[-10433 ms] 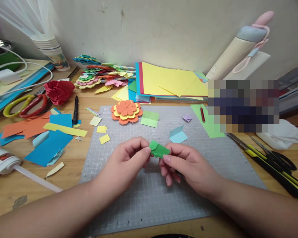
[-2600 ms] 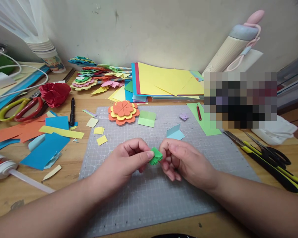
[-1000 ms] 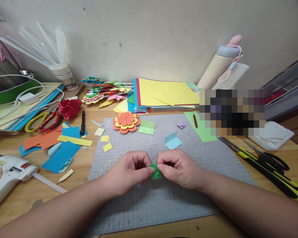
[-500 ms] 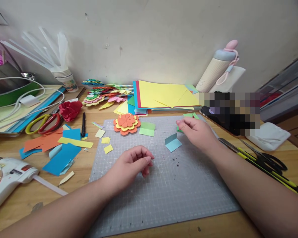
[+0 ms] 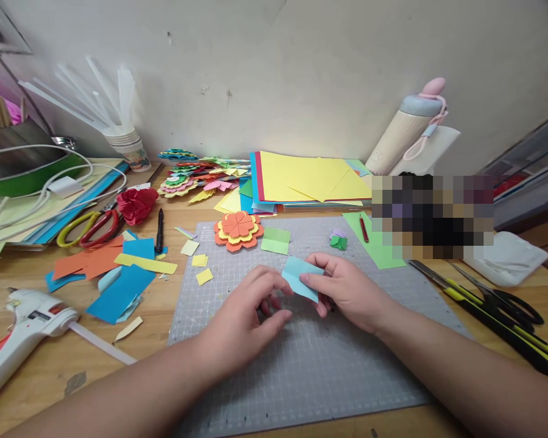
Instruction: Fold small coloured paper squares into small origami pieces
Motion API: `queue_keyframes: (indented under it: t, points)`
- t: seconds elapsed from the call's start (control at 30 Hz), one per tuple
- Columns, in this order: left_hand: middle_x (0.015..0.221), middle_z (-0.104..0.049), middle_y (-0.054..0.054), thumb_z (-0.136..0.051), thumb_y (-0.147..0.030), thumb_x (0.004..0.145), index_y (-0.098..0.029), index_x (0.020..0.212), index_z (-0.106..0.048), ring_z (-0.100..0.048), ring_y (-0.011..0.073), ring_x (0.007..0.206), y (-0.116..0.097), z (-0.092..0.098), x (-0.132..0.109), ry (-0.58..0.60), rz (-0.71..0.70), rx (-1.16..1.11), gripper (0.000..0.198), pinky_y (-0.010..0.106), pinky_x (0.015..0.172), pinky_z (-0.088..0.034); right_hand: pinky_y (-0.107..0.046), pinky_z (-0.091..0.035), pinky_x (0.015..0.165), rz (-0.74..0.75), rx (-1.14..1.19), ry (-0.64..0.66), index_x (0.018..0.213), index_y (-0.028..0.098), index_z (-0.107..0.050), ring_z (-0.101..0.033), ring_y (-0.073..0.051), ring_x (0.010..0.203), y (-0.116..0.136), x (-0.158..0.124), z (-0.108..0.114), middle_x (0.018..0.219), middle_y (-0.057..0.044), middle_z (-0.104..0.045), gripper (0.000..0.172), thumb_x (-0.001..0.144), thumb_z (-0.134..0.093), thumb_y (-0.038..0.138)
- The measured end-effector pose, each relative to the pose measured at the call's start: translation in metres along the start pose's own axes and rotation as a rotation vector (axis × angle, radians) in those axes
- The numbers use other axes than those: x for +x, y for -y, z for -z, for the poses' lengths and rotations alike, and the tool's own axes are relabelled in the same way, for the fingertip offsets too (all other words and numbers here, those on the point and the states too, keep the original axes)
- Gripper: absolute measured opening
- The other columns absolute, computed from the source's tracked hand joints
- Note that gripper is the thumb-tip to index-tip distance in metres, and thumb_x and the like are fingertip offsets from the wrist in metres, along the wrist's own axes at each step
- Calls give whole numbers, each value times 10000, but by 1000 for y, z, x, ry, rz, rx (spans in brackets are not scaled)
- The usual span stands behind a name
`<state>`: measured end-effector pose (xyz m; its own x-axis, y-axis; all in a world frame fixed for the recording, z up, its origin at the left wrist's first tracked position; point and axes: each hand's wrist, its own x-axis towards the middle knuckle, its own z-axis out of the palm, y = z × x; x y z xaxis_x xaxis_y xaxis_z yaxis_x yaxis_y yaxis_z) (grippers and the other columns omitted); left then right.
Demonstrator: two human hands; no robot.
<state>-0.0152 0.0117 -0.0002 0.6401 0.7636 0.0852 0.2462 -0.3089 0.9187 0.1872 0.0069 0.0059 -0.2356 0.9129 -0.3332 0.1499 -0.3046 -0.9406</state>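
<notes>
A creased light blue paper piece (image 5: 300, 277) is pinched between the thumb and fingers of my right hand (image 5: 342, 289), above the grey cutting mat (image 5: 274, 389). Just left of the paper, my left hand (image 5: 258, 307) has its thumb and fingers apart with nothing between them. Behind the hands lie a folded green paper piece (image 5: 276, 241) and a layered orange and yellow paper flower (image 5: 238, 231). A small green and purple paper piece (image 5: 338, 240) rests beyond my right hand.
Blue paper scraps (image 5: 121, 295) and a glue gun (image 5: 41, 322) are at the left. A paper stack (image 5: 310, 176) lies by the wall. A yellow-black cutter (image 5: 502, 319) and black scissors (image 5: 514, 304) lie at the right, near a tilted bottle (image 5: 395, 137).
My right hand has come down and left and taken hold of the light blue paper, now lifted off the mat. My left hand has opened wider near it. The view has shifted slightly.
</notes>
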Motion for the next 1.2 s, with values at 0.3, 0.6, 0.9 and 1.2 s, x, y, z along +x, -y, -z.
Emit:
queue_keyframes:
  t: [0.3,0.6,0.9,1.2]
  points:
    - [1099,-495,61,-533,-91,850,-224,1056,-537,-528,166,945,-4,8,0,-135,-195,363,245,315,791,-464,-185,-252,418,-25,9,138,852,182,-483,-395,-55,370,-4,2,-1,474,97,-472,332,798,-631,474]
    - [768,-618,26,-471,-158,897,-180,796,-581,-531,190,735,-10,7,-1,16,-171,750,151,343,665,-386,-273,-407,612,522,-665,-114,939,203,-553,-520,-154,733,1,-12,4,913,-43,-553,149,866,-566,332]
    - [743,-622,41,-492,-188,860,-179,731,-598,-557,207,721,-13,-2,-7,124,-11,847,167,358,671,-419,-278,-361,614,603,-1102,163,775,177,-583,-517,-151,709,-3,-15,-5,777,-18,-580,168,915,-494,204]
    - [808,-638,75,-420,-252,916,-170,801,-628,-587,254,784,-19,-2,-6,190,119,836,251,444,731,-454,-269,-379,643,502,-1062,157,782,160,-582,-521,-144,732,-2,-16,-4,808,-20,-571,143,905,-521,200]
